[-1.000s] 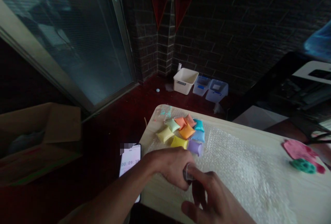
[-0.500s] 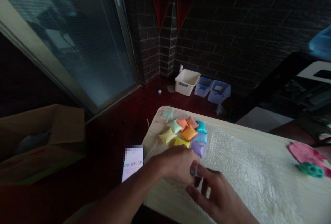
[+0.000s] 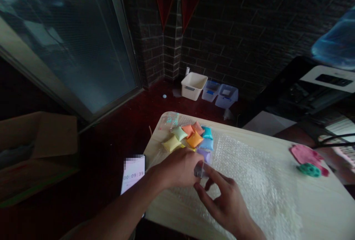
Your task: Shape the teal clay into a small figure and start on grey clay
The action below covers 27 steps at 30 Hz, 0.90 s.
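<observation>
At far left, an open carton [image 3: 57, 136] sits on the dark red floor [image 3: 111, 132], below a framed glass door [image 3: 83, 55]. A phone [image 3: 134, 171] reading 00:09:39 is at the left edge of the pale wooden counter [image 3: 318, 199]. A small pale ball [image 3: 164, 96] lies on the floor beyond. Clear film [image 3: 172, 119] with green print covers the counter's far left corner. Beside it, plump packets [image 3: 195, 139] cluster: yellows, green, corals, orange, teal, blue, purple.

Just nearer, the left hand [image 3: 181, 168] is curled around a small dark packet [image 3: 198, 169] in clear plastic, held above the counter. Red pennants [image 3: 190, 7] hang against the dark brick wall [image 3: 213, 40]; below, a white bin [image 3: 191, 91] and two clear bins [image 3: 226, 97] stand on the floor. The right hand [image 3: 222, 195] has its forefinger at the packet, thumb apart; whether it grips, I cannot tell. Bubble wrap [image 3: 257, 184] spreads rightward under the hands. Near the counter's right end, a green piece [image 3: 310, 170] touches a pink piece [image 3: 305, 154]. Behind stands a black machine [image 3: 294, 84] bearing a blue bottle [image 3: 335, 44].
</observation>
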Available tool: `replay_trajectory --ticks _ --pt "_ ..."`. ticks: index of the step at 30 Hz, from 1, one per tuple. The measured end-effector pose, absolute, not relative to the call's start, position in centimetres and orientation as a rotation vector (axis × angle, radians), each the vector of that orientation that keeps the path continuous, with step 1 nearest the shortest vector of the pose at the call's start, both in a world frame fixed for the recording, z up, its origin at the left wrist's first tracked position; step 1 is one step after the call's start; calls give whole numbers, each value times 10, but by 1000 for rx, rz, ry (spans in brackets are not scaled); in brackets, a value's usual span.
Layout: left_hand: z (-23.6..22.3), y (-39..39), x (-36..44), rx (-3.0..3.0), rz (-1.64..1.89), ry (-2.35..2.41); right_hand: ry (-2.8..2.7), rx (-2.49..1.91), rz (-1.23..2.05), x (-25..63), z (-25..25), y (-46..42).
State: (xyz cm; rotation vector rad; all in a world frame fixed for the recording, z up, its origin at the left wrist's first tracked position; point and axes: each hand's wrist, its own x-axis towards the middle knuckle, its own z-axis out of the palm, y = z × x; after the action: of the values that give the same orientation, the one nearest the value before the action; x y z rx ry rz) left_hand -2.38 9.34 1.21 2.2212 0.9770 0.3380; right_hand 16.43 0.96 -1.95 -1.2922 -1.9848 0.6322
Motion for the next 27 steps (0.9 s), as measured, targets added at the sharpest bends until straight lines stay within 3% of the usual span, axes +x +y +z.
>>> replay_trajectory --ticks 9,18,21,27 --pt "10 87 -18 2360 365 995 -1926 -1423 564 157 -13 10" --pt "13 87 -16 2344 402 985 -1746 -1220 1018 158 -17 11" --pt "12 88 -15 2364 425 993 -1868 -1278 912 161 -16 11" --pt "8 87 -11 2419 335 1063 -2107 -1454 357 157 -14 12"
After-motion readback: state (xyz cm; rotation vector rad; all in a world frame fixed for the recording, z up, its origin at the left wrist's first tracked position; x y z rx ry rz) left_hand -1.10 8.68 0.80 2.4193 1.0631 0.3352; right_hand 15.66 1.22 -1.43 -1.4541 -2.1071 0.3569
